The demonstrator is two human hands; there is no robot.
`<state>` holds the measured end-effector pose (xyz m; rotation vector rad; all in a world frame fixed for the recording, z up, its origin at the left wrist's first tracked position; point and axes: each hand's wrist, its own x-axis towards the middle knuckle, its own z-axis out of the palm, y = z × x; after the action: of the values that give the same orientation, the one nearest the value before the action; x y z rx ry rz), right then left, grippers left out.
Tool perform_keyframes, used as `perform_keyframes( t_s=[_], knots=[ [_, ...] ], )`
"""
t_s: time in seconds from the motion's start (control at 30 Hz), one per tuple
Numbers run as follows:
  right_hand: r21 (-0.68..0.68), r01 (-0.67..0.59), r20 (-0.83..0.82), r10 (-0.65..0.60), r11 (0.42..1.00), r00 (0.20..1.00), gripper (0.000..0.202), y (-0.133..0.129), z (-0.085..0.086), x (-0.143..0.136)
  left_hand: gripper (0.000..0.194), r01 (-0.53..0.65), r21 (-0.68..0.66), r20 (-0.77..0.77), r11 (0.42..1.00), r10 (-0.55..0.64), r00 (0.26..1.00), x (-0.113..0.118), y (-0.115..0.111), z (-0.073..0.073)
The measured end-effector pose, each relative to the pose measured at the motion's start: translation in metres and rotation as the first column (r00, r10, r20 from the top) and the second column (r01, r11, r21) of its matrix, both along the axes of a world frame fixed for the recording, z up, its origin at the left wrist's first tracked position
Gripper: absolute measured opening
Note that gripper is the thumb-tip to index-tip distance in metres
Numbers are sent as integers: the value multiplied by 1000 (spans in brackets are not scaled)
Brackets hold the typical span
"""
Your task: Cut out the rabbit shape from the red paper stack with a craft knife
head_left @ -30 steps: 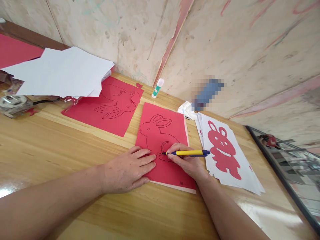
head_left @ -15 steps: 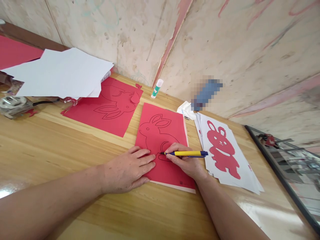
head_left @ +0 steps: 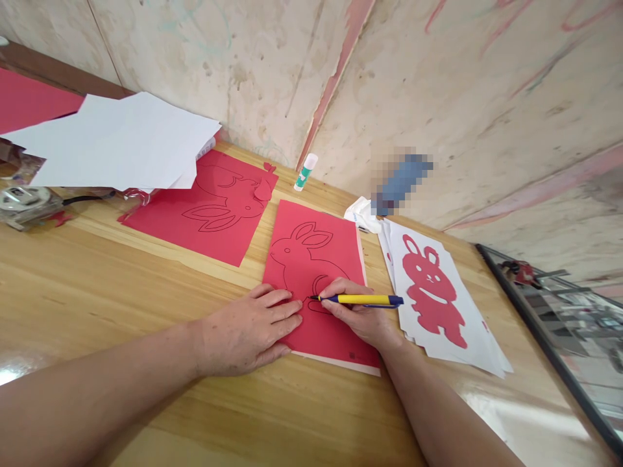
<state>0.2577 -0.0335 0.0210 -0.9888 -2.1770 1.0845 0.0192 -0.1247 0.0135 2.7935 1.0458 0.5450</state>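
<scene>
A sheet of red paper (head_left: 311,269) with a black-outlined rabbit lies in front of me on the wooden table. My left hand (head_left: 253,331) is flat, its fingers resting on the sheet's left edge. Pinched in my right hand (head_left: 357,311) is a yellow and blue pen (head_left: 365,299), its tip on the paper by the rabbit's lower body. Part of the drawing is hidden under my right fingers. To the left lies a second red sheet (head_left: 219,220) with another rabbit outline, partly covered.
White papers (head_left: 121,143) and a tape measure (head_left: 26,206) lie at the left. A glue stick (head_left: 305,172) stands near the wall. On the right, a red rabbit cutout (head_left: 433,285) rests on white sheets (head_left: 472,331). A dark-framed panel (head_left: 549,344) borders the table's right side.
The pen tip has shifted very slightly left on the paper, with my right hand. My left hand stays in place.
</scene>
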Motion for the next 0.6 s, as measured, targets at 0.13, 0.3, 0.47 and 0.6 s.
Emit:
perform_keyframes(
  t_s=[0.13,0.3,0.47,0.6],
  knots=[
    [-7,8,9,-8,1000,1000,9,-1,0,-1,42,-5,-7,-1,1000,5,1000,0,0,0],
    [-1,21,5,-21,1000,1000,9,0,-1,0,42,-2,-4,2,1000,2,1000,-1,0,0],
    [5,7,12,-7,1000,1000,9,0,0,-1,41,-3,0,5,1000,3,1000,0,0,-1],
    [12,4,14,-4,1000,1000,10,-1,0,-1,42,-2,-1,1,1000,2,1000,0,0,0]
  ],
)
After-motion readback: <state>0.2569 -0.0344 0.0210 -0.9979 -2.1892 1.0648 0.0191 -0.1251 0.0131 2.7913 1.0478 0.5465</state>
